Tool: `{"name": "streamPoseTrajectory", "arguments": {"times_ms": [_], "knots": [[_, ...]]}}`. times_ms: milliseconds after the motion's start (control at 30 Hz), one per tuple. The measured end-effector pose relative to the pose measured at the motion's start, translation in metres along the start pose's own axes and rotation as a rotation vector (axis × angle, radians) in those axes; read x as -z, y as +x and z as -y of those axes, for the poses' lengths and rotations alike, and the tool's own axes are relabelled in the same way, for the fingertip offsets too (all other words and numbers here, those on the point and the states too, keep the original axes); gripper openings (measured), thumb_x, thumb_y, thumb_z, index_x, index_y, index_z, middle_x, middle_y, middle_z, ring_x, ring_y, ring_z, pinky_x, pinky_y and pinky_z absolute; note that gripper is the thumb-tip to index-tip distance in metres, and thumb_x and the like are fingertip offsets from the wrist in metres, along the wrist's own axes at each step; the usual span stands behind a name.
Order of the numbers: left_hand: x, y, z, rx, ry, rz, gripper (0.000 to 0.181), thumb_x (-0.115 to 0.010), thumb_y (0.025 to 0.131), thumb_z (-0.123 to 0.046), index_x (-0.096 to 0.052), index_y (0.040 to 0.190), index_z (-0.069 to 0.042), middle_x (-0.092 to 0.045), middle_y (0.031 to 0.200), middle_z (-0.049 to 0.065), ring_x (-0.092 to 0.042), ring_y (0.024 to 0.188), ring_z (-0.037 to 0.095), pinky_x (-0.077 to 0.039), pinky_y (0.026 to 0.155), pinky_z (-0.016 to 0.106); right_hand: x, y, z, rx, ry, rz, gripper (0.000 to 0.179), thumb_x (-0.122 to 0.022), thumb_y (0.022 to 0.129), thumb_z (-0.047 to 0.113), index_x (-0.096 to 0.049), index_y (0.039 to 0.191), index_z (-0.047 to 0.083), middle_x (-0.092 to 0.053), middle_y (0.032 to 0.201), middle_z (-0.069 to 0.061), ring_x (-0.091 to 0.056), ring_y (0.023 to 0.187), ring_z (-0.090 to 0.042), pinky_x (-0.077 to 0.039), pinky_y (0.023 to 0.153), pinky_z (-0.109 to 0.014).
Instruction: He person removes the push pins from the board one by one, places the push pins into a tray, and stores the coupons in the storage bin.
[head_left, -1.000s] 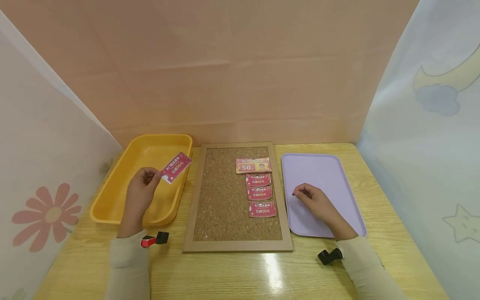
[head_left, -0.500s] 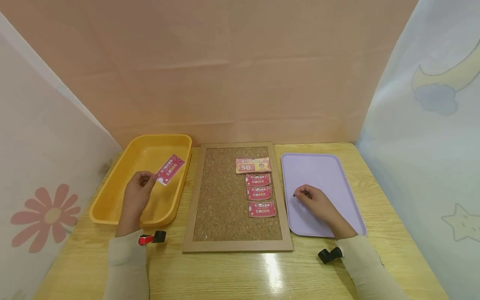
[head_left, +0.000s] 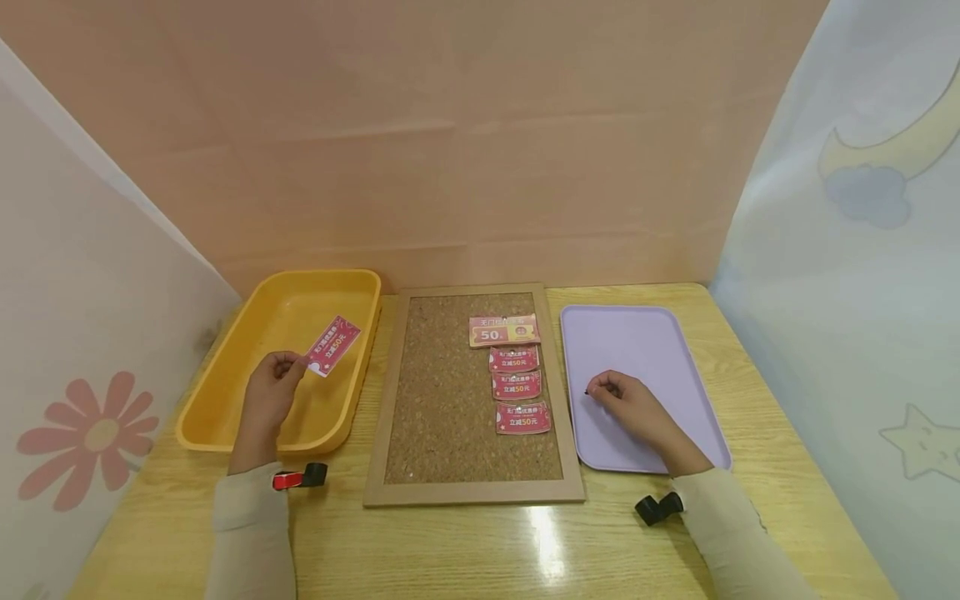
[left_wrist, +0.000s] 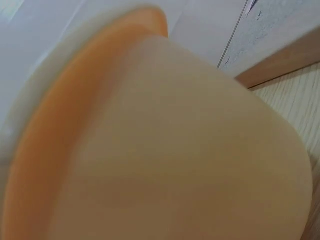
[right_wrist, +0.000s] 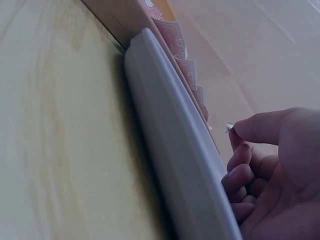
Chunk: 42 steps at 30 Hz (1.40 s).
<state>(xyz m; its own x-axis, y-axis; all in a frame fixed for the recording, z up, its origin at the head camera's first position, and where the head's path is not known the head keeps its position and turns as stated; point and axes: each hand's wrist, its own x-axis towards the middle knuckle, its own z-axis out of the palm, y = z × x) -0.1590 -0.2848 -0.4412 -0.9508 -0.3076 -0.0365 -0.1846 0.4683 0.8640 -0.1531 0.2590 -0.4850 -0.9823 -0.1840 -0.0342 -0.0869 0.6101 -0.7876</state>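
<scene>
My left hand [head_left: 272, 392] pinches one corner of a red paper coupon [head_left: 333, 344] with yellow and white print, above the yellow basin [head_left: 197, 433]. In the left wrist view the basin's outer wall [left_wrist: 175, 140] fills most of the frame and hides the hand. Over the purple tray [head_left: 615, 333] my right hand [head_left: 628, 408] pinches a small silver thumbtack [right_wrist: 229, 127] between thumb and forefinger, the other fingers curled in. Between the hands lies a wood-framed cork board [head_left: 442, 400]. Three small red coupons [head_left: 522, 418] and a larger pink-and-yellow coupon [head_left: 504, 330] are pinned down its right side.
All of it rests on a light wooden table [head_left: 450, 542]. A peach cloth [head_left: 465, 150] hangs behind, with patterned white sheets at both sides. The board's raised frame stands between the basin and the tray.
My left hand has moved a little left and down with the coupon, drawing it further over the basin. The right hand keeps its place over the tray.
</scene>
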Motion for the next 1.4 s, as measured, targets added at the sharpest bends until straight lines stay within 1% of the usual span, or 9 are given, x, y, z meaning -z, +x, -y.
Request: {"name": "streamPoseTrajectory", "arguments": {"times_ms": [233, 333, 533, 767, 900, 1033, 1133, 1267, 1400], "knots": [[-0.0011, 0.0014, 0.0025, 0.007, -0.017, -0.001, 0.047, -0.050, 0.100, -0.040, -0.048, 0.121, 0.002, -0.052, 0.109, 0.013, -0.045, 0.093, 0.020, -0.039, 0.074, 0.027, -0.0012, 0.0006, -0.0019, -0.014, -0.048, -0.014, 0.020, -0.058, 0.099, 0.028, -0.064, 0.102, 0.010, -0.063, 0.088, -0.002, -0.051, 0.075, -0.019, -0.043, 0.065, -0.030], [-0.0013, 0.0012, 0.0030, 0.007, -0.026, 0.002, 0.047, -0.051, 0.100, -0.040, -0.048, 0.121, 0.001, -0.052, 0.108, 0.011, -0.045, 0.093, 0.020, -0.039, 0.075, 0.027, -0.0018, 0.0001, -0.0022, -0.017, -0.061, -0.018, 0.019, -0.059, 0.099, 0.028, -0.064, 0.101, 0.010, -0.061, 0.084, -0.002, -0.050, 0.072, -0.019, -0.042, 0.063, -0.030], [-0.0011, 0.0016, 0.0048, 0.001, -0.038, 0.010, 0.042, -0.052, 0.100, -0.036, -0.048, 0.119, 0.001, -0.052, 0.105, 0.009, -0.045, 0.090, 0.018, -0.040, 0.073, 0.025, -0.0030, -0.0009, -0.0001, -0.014, -0.091, -0.023, 0.016, -0.060, 0.098, 0.026, -0.065, 0.099, 0.011, -0.056, 0.073, -0.001, -0.047, 0.065, -0.017, -0.039, 0.059, -0.030], [-0.0007, 0.0026, 0.0063, -0.004, -0.031, 0.010, 0.041, -0.052, 0.100, -0.037, -0.049, 0.118, 0.000, -0.051, 0.103, 0.008, -0.043, 0.087, 0.019, -0.039, 0.071, 0.026, -0.0047, -0.0008, 0.0005, -0.003, -0.105, -0.028, 0.014, -0.061, 0.097, 0.025, -0.065, 0.097, 0.012, -0.052, 0.071, 0.000, -0.045, 0.065, -0.017, -0.037, 0.059, -0.030], [-0.0017, 0.0036, 0.0067, 0.013, -0.042, 0.004, 0.038, -0.054, 0.100, -0.036, -0.049, 0.117, -0.002, -0.051, 0.103, 0.007, -0.043, 0.088, 0.018, -0.040, 0.070, 0.025, -0.0056, -0.0008, 0.0001, 0.002, -0.106, -0.032, 0.013, -0.062, 0.097, 0.025, -0.065, 0.097, 0.012, -0.052, 0.071, 0.000, -0.044, 0.064, -0.017, -0.037, 0.058, -0.029], [-0.0007, 0.0028, 0.0067, 0.012, -0.035, 0.019, 0.040, -0.052, 0.100, -0.036, -0.048, 0.118, -0.001, -0.051, 0.105, 0.008, -0.044, 0.089, 0.018, -0.041, 0.070, 0.024, -0.0067, -0.0002, -0.0014, 0.018, -0.112, -0.040, 0.011, -0.062, 0.097, 0.023, -0.065, 0.097, 0.013, -0.052, 0.071, 0.000, -0.044, 0.064, -0.016, -0.037, 0.057, -0.028], [0.0004, 0.0020, 0.0068, -0.007, -0.031, 0.029, 0.042, -0.051, 0.101, -0.037, -0.048, 0.119, 0.001, -0.051, 0.107, 0.010, -0.044, 0.089, 0.018, -0.041, 0.070, 0.024, -0.0071, 0.0001, -0.0022, 0.029, -0.120, -0.045, 0.010, -0.063, 0.097, 0.023, -0.065, 0.097, 0.013, -0.051, 0.071, 0.001, -0.044, 0.063, -0.016, -0.037, 0.057, -0.028], [0.0006, 0.0019, 0.0068, -0.016, -0.020, 0.033, 0.042, -0.050, 0.101, -0.036, -0.048, 0.119, 0.001, -0.052, 0.111, 0.011, -0.046, 0.092, 0.018, -0.042, 0.071, 0.023, -0.0072, -0.0002, -0.0015, 0.037, -0.121, -0.048, 0.009, -0.063, 0.097, 0.022, -0.065, 0.097, 0.013, -0.051, 0.070, 0.001, -0.044, 0.063, -0.015, -0.037, 0.057, -0.028], [0.0003, 0.0017, 0.0055, -0.008, -0.016, 0.030, 0.041, -0.050, 0.101, -0.036, -0.048, 0.120, 0.001, -0.052, 0.116, 0.013, -0.047, 0.096, 0.017, -0.042, 0.072, 0.022, -0.0076, -0.0006, -0.0011, 0.036, -0.118, -0.048, 0.009, -0.062, 0.097, 0.021, -0.065, 0.097, 0.013, -0.051, 0.071, 0.001, -0.044, 0.063, -0.015, -0.037, 0.057, -0.027]]}}
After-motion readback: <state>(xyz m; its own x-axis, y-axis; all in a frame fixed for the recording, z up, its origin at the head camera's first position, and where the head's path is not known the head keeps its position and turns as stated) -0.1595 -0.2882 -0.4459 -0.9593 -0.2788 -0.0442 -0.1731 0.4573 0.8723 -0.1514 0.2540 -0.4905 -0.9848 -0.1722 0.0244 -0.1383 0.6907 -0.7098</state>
